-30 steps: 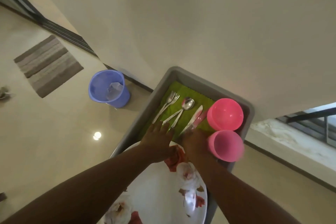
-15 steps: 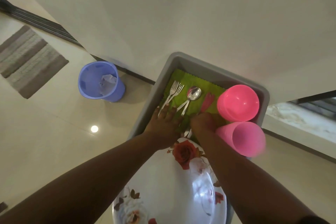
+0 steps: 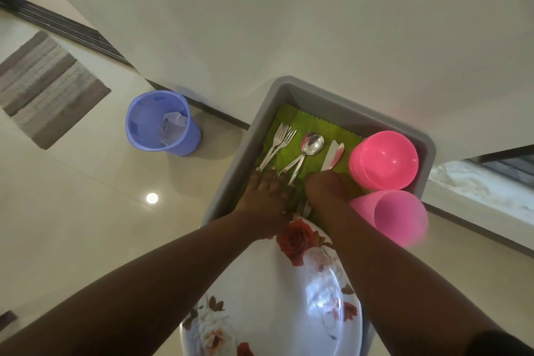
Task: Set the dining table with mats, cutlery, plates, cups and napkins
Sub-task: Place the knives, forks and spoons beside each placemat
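both hands in grey tray [image 3: 427, 147]: left hand [image 3: 264, 196] flat on green mat [image 3: 291, 159]; right hand [image 3: 325, 188], grip i cannot tell; no writing legible.

Single head-worn wide-angle view, looking steeply down over both forearms. Close on the grey tub [image 3: 291, 92] at centre frame; floor, wall base and blue bin [image 3: 150, 113] fall toward the left edge. Wide-angle bending at margins.

Both hands, left hand [image 3: 264, 201] and right hand [image 3: 325, 188], reach into a grey tray [image 3: 261, 115] onto the green mat [image 3: 315, 131] beside forks [image 3: 278, 141], spoons [image 3: 307, 149], pink cups [image 3: 384, 159]
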